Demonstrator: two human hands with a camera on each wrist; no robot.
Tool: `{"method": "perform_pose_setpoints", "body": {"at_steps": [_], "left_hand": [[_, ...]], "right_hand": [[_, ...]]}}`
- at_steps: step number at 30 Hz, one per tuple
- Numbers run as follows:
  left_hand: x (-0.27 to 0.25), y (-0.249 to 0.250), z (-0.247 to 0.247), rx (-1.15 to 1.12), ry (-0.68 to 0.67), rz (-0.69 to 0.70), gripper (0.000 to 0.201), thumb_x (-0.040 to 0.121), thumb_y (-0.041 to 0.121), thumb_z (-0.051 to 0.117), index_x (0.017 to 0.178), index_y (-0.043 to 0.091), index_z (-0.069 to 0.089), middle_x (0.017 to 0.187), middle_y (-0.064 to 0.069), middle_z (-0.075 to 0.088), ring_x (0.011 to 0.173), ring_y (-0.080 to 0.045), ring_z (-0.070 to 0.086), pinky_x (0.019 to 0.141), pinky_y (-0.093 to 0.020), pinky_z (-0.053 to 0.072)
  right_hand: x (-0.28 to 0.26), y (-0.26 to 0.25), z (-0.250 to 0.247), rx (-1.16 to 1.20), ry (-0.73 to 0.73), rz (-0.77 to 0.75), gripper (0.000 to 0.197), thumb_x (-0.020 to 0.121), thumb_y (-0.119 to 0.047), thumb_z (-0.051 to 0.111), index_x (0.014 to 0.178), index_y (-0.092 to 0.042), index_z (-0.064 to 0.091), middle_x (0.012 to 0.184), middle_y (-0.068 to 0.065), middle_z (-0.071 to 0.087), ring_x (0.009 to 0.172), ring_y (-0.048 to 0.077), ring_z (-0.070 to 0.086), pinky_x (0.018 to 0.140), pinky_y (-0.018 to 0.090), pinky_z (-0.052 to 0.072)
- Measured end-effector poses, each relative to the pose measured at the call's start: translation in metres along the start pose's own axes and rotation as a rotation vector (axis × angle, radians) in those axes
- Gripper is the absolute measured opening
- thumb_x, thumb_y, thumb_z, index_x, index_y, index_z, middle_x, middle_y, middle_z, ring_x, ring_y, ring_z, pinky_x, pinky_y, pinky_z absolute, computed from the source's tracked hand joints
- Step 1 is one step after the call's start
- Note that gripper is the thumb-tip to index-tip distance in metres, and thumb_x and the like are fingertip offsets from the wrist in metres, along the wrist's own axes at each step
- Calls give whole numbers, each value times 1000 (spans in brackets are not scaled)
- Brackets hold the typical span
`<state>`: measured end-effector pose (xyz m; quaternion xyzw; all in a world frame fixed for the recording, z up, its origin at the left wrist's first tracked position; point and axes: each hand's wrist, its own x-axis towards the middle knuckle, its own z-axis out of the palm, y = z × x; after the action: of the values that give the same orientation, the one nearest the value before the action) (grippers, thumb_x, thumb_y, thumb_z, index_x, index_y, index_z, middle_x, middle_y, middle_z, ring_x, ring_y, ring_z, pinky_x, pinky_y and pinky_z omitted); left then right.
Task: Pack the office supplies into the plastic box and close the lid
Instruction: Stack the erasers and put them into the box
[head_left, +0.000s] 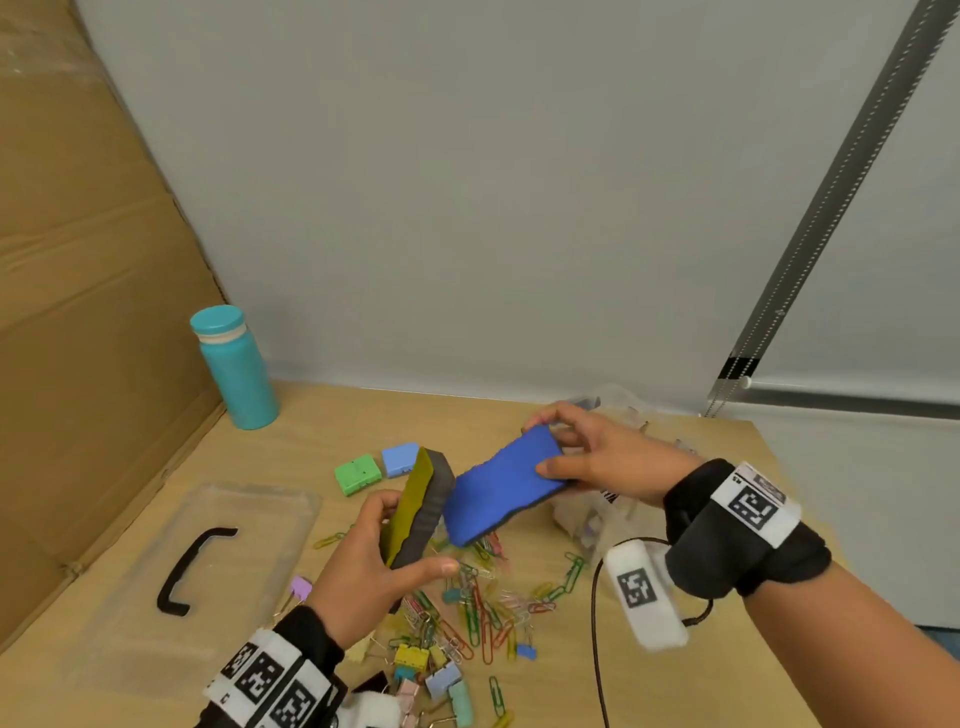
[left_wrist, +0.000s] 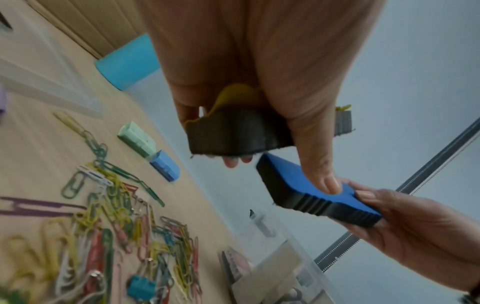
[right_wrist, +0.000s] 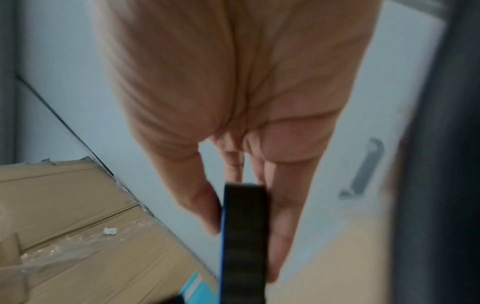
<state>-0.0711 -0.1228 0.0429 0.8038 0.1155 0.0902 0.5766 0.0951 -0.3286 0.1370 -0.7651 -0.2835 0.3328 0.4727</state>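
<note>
My left hand (head_left: 363, 561) grips a yellow-topped eraser with a dark felt base (head_left: 415, 512) on edge above the table; the same eraser (left_wrist: 233, 131) fills the left wrist view. My right hand (head_left: 597, 457) pinches a blue-topped eraser (head_left: 498, 488) by its far end, thumb on the blue face; that blue eraser (left_wrist: 311, 195) appears in the left wrist view, and its dark edge (right_wrist: 244, 236) shows in the right wrist view. The two erasers nearly touch. The clear plastic box (head_left: 592, 514) lies mostly hidden behind my right hand. Its clear lid (head_left: 208, 551) with a black handle lies at left.
Several coloured paper clips (head_left: 483, 613) and binder clips (head_left: 415, 660) are scattered on the wooden table (head_left: 332, 415). A green block (head_left: 356, 474) and a blue block (head_left: 399, 458) sit behind them. A teal bottle (head_left: 234, 366) stands by the cardboard (head_left: 78, 260) at left.
</note>
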Motion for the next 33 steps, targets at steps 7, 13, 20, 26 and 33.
{"method": "perform_pose_setpoints", "body": {"at_steps": [7,13,20,26,33], "left_hand": [[1,-28,-40,-41,-49,-76,86,40,69,80,110,32,47,109,-3,63,98,-12,63,87,-31,52],[5,-39,-56,-49,-86,-96,85,40,69,80,108,28,49,103,-3,63,94,-16,63,87,-32,51],[11,-48,-61,-44,-145,-88,73,52,64,77,109,29,48,98,-3,60,87,-12,62,80,-23,50],[15,-56,-66,-40,-142,-79,79,47,72,75,109,32,48,97,-1,60,89,-9,63,83,-26,50],[15,-53,-55,-36,-141,-63,74,53,69,73,111,31,46,95,0,60,84,-4,61,74,-13,48]], "right_hand": [[20,-6,-51,-629,669,-32,44,86,-2,50,125,-19,43,111,7,57,91,26,55,76,35,46],[56,12,-55,-749,595,140,46,85,4,46,124,-20,48,117,16,47,93,31,53,77,34,44],[86,25,-62,-650,559,390,41,90,-9,56,125,-5,34,76,7,49,69,22,50,52,27,36],[97,35,-63,-756,461,544,43,88,-16,63,122,-3,39,112,18,57,88,27,52,72,33,41],[94,51,-70,-1150,282,678,51,92,-28,43,141,-30,35,139,11,38,127,34,38,108,42,31]]}}
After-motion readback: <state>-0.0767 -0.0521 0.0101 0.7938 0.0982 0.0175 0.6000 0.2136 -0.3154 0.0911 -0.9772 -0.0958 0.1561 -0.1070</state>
